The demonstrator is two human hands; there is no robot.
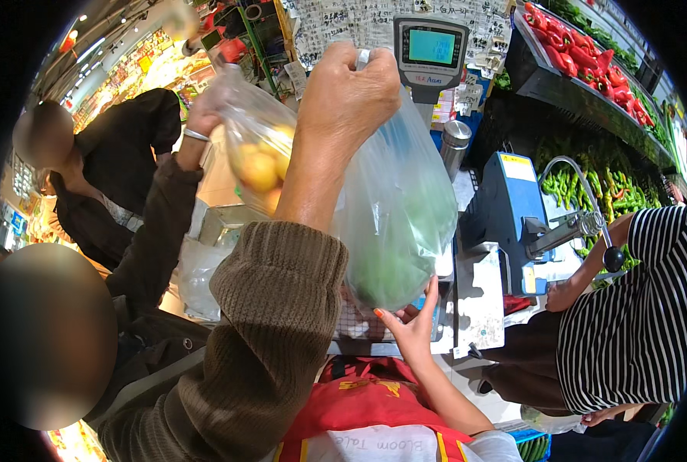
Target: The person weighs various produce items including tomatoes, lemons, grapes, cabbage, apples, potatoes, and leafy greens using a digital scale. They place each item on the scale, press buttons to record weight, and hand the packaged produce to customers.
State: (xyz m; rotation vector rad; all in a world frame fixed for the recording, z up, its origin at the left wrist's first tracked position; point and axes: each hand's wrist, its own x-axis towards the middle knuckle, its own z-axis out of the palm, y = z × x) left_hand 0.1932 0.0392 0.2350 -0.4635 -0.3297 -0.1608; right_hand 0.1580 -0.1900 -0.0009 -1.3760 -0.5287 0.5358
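Observation:
My right hand point(415, 329), with orange nails, is at the bottom of a clear plastic bag of green produce point(401, 231), thumb and fingers spread; some fingertips are hidden behind the bag. Another person's fist point(352, 86), in a brown knit sleeve, grips that bag's top. This person's other hand point(205, 112) holds a clear bag of round yellow-orange produce point(259, 167). My left hand is out of view. Behind the green bag stands a scale display point(431, 49) on a post, and part of the scale's keypad point(430, 317) shows beside my hand.
A blue bag-sealing device point(511, 213) with a black-knobbed lever stands right of the bags. A metal flask point(456, 141) is behind it. Red peppers point(586, 52) fill an upper shelf. A person in a striped top point(626, 312) stands at right; another in dark clothes point(124, 133) at left.

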